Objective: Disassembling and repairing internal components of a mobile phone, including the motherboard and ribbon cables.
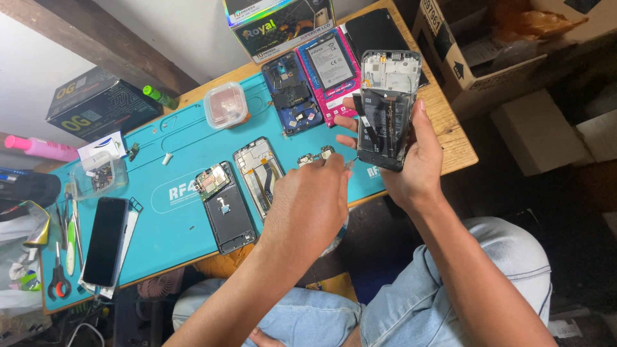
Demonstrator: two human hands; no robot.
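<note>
The right hand (414, 164) has its grip closed around an opened phone (387, 109), back cover off and battery exposed, held upright above the near edge of the tabletop (450, 138), probably so the insides face the eyes. The left hand (312, 199) is clenched around a thin tool (350, 164) whose tip points toward the phone's lower edge; what kind of tool cannot be told, since the fist hides most of it. Under the hands lies a teal work mat (173, 238), likely there to keep small parts from rolling. On it rest 2 stripped phone frames (241, 189), a blue phone body (292, 93) and a whole dark phone (106, 241), laid flat with their insides showing. A clear plastic tub (226, 105) with a pinkish lid sits toward the far side of the mat. A pink flat package (334, 71) with a grey battery on it lies beside the blue body. At the far edge stands a dark box with a rainbow-shimmer rim (283, 26); at the far left, a black box with gold lettering (99, 103). Scissors (59, 279) lie at the left end.
</note>
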